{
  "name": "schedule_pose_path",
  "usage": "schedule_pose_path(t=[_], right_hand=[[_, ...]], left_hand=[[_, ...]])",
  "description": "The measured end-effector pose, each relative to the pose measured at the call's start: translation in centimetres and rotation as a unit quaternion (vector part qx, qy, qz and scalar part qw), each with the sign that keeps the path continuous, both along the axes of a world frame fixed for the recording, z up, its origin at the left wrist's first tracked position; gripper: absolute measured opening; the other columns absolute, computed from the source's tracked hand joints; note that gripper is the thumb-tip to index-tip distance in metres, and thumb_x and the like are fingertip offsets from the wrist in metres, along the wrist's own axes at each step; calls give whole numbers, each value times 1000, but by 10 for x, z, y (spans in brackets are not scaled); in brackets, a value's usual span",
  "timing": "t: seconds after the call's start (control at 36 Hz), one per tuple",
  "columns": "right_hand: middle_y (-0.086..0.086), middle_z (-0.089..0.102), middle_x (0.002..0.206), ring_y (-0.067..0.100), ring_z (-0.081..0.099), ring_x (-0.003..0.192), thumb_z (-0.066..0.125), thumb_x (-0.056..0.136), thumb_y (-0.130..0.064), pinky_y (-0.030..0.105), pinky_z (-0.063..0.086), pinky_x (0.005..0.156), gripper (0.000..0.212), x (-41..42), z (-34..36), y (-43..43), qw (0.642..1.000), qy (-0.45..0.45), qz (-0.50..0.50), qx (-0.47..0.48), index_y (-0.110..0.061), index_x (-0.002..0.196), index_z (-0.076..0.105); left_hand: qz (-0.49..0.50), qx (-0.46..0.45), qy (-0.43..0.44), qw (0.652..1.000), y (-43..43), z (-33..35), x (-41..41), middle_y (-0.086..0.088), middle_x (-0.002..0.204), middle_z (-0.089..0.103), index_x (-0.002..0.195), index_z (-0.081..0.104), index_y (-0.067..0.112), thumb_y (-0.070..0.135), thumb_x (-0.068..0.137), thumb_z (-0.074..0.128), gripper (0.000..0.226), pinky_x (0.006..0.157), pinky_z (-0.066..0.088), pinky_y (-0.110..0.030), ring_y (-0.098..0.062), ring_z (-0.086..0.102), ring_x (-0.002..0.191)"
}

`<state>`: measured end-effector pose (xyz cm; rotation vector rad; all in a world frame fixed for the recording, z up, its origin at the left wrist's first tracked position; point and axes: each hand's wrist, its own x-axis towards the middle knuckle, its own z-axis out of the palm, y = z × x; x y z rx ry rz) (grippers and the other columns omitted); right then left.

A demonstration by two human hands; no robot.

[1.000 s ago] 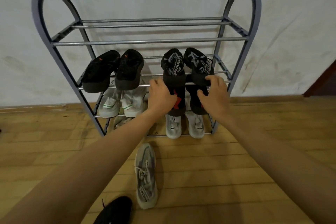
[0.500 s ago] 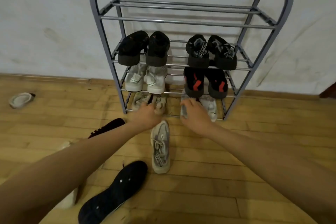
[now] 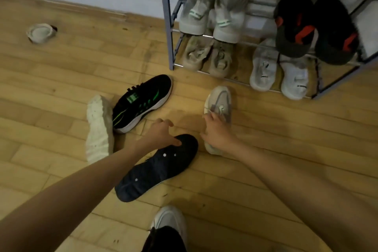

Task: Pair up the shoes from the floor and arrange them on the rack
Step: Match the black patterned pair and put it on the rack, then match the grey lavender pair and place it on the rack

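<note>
The grey sneaker [image 3: 218,106] runs near-to-far under the open right hand [image 3: 217,134]; the open left hand [image 3: 161,134] touches the overturned black shoe [image 3: 157,168].

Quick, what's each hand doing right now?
Left hand: open, fingers spread, touching the upturned black shoe.
Right hand: open, on the grey sneaker, not gripping yet.

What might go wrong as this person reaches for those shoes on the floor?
1. The left hand is over an upturned black shoe while the right hand is on a grey sneaker; picked up together, they would not make a pair.
2. The grey sneaker's likely mate, the pale shoe lying on its side, sits behind the black and green sneaker and may be overlooked.
3. The lower tiers of the rack look full.
</note>
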<state>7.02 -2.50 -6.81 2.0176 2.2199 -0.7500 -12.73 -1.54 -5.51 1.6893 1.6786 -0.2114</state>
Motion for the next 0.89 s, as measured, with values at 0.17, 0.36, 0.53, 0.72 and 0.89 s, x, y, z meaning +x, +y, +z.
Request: schedule_pose_path(t=[0.17, 0.36, 0.53, 0.72, 0.89], right_hand=[[12, 32, 143, 36, 17, 138, 59, 85, -37, 58, 21, 107, 57, -13, -35, -14, 995, -91, 30, 6, -11, 132, 38], [15, 3, 154, 38, 17, 138, 57, 86, -3, 43, 41, 102, 70, -25, -38, -23, 997, -21, -69, 24, -12, 146, 20], [12, 25, 146, 31, 34, 132, 59, 80, 7, 35, 36, 105, 65, -33, -27, -16, 976, 97, -176, 79, -11, 138, 38], [8, 43, 123, 25, 55, 101, 47, 77, 21, 40, 50, 85, 60, -71, -10, -5, 974, 160, -74, 141, -13, 126, 50], [10, 49, 118, 28, 43, 114, 53, 83, 6, 37, 41, 92, 39, -72, -18, 2, 988, 97, -52, 105, -9, 119, 52]], left_hand=[[39, -15, 15, 999, -26, -36, -31, -14, 132, 42, 129, 47, 10, 43, 76, 72, 67, 83, 40, -33, -29, 45, 118], [143, -4, -39, 989, -46, -40, -45, -10, 124, 57, 124, 56, 10, 45, 78, 71, 60, 90, 47, -34, -25, 55, 111], [153, 206, 97, 962, -50, -41, -62, -12, 144, 32, 131, 46, 16, 18, 88, 53, 44, 112, 21, -44, -32, 23, 137], [334, 138, 158, 919, -37, -43, -92, -17, 153, 7, 146, 13, 16, 0, 83, 46, 73, 108, 17, -57, -37, 8, 140], [326, 187, 140, 916, -35, -39, -98, -19, 144, 24, 142, 23, 11, -10, 82, 47, 68, 102, 32, -58, -39, 26, 130]])
